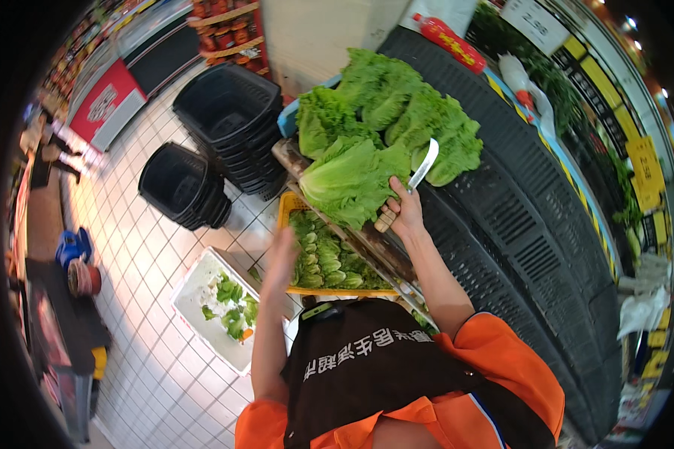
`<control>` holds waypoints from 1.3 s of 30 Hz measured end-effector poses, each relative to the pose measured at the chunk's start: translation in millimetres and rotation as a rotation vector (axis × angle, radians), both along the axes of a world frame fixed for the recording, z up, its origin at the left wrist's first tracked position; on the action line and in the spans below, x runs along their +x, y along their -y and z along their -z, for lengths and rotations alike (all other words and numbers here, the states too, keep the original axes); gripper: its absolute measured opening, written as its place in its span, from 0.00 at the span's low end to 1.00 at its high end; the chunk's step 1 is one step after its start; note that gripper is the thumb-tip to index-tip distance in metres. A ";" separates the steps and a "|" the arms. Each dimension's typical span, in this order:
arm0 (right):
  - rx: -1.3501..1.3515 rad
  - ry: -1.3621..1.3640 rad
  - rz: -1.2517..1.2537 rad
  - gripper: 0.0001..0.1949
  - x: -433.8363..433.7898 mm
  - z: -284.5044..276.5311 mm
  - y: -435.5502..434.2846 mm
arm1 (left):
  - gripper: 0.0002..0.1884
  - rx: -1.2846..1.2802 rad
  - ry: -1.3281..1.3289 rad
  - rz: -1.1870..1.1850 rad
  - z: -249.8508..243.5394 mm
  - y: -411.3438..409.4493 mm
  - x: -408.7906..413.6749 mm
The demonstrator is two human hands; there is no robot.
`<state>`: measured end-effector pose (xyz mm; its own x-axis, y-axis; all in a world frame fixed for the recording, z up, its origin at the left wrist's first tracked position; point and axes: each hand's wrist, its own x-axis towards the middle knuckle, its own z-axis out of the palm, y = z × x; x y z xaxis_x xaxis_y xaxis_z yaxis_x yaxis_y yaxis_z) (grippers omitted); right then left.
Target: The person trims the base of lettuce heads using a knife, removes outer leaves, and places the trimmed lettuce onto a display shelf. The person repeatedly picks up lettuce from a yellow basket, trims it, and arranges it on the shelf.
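Note:
My right hand [405, 210] grips the wooden handle [385, 220] of a knife with a curved metal blade [425, 163], its tip pointing away from me. The fingers are against or just over the leaves of a large head of green leaf lettuce [342, 179], whose pale base faces left. More lettuce heads [393, 101] are piled behind it on the display stand. My left hand [281, 255], blurred, is held up over the left end of a yellow crate [285, 210]. It looks empty, with fingers extended. Packed lettuce heads [328, 261] fill the crate, below the stand's edge.
A white foam box [202, 303] with loose leaves stands on the tiled floor. Stacked black baskets [224, 106] are beyond it, at left. Black slatted shelving [517, 224] slopes along my right, with a red bottle [451, 44] at its far end. A wooden rail [370, 241] edges the stand.

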<state>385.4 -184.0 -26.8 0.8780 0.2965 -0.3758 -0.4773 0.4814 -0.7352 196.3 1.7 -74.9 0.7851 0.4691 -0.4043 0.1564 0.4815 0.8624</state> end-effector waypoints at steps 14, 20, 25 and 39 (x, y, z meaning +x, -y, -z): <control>-0.447 1.510 -0.758 0.22 -73.2 -37.5 20.7 | 0.31 -0.527 0.308 -0.062 -61.5 -5.5 11.1; -0.446 0.953 -0.787 0.26 -48.1 -66.4 21.4 | 0.42 -0.018 0.465 -0.070 -80.3 -21.9 -18.2; -0.620 1.288 -0.753 0.25 -77.1 -124.0 -47.8 | 0.46 0.424 0.381 0.037 -121.1 -12.2 -36.0; -0.645 1.695 -0.804 0.26 -102.6 -143.7 -67.6 | 0.45 0.490 0.280 0.081 -132.6 -3.5 -68.0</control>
